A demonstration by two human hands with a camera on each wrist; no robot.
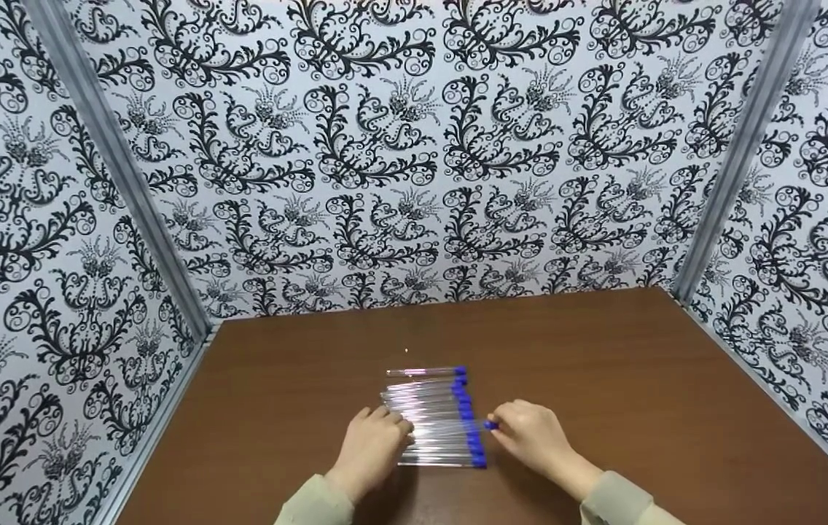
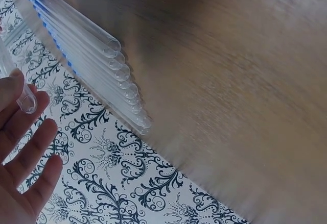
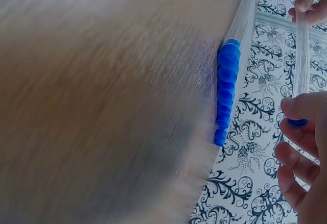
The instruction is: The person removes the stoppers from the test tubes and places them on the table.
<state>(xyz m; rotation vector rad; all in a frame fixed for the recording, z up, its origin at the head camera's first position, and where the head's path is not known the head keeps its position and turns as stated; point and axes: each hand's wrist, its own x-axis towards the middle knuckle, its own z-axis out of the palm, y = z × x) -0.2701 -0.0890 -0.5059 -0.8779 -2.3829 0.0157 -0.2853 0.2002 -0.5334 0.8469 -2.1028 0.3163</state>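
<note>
A clear test tube (image 3: 302, 55) with a blue cap (image 3: 297, 123) is held above the table between both hands. My left hand (image 1: 376, 442) pinches its rounded end between thumb and index finger, the other fingers spread in the left wrist view. At the capped end, my right hand (image 1: 535, 434) pinches the blue cap with thumb and index finger. Below the held tube, several similar capped test tubes (image 2: 84, 43) lie side by side in a row on the table, their blue caps (image 3: 226, 81) towards my right hand.
The brown wooden table (image 1: 297, 364) carries the row of tubes near its middle. Black-and-white patterned panels (image 1: 385, 146) stand behind it and at both sides, joined by grey metal posts (image 1: 122, 168).
</note>
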